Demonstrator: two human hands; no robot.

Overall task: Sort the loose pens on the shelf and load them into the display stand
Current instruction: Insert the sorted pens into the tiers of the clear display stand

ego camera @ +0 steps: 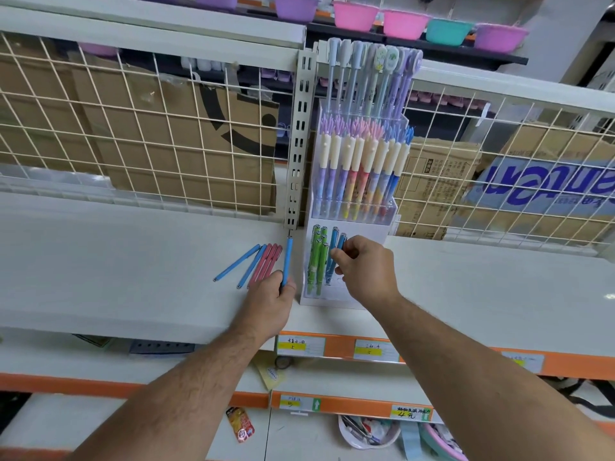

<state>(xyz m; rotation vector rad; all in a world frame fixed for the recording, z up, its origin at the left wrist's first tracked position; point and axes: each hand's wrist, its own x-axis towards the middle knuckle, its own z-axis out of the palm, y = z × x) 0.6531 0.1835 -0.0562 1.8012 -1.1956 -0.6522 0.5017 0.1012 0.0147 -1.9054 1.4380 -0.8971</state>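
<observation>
Loading is under way: the right hand [366, 271] pinches a blue pen [340, 243] into the stand [357, 227] beside the green pens [314, 261], while the left hand [271, 299] grips a spare pen [287, 257] upright. Next the spare probably needs passing across and slotting alongside (five loose pens [258, 266] lie on the shelf [116, 261]).

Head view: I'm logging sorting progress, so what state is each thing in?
left hand: grips one blue pen by its near end.
right hand: pinches a second blue pen in the stand's bottom tier.
green pens: standing in the bottom tier.
loose pens: blue and pink, lying on the shelf.
display stand: upright, upper tiers full, bottom tier partly filled.
</observation>
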